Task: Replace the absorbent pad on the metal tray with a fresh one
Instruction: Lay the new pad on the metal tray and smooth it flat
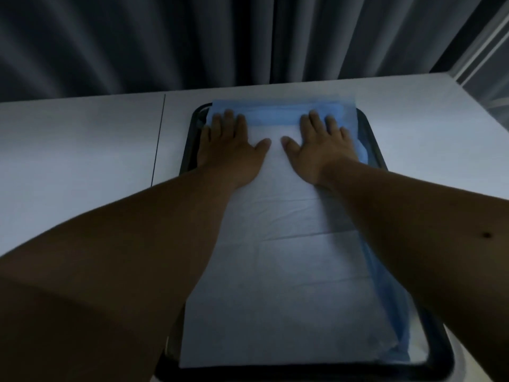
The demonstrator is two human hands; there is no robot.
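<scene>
A long white absorbent pad (278, 271) with blue edging lies lengthwise in the dark-rimmed metal tray (372, 139). Its blue border runs along the far end and the right side. My left hand (231, 144) lies flat on the pad's far left part, fingers straight and reaching onto the blue strip. My right hand (319, 144) lies flat on the far right part in the same way. Both thumbs point inward and nearly meet. Fold creases cross the pad's middle. My forearms hide the tray's left side and part of its right side.
The tray stands on a white table (82, 150) with a thin dark seam (158, 139) to its left. Dark pleated curtains (192, 37) hang behind the table's far edge. A window frame (487, 53) shows at the upper right.
</scene>
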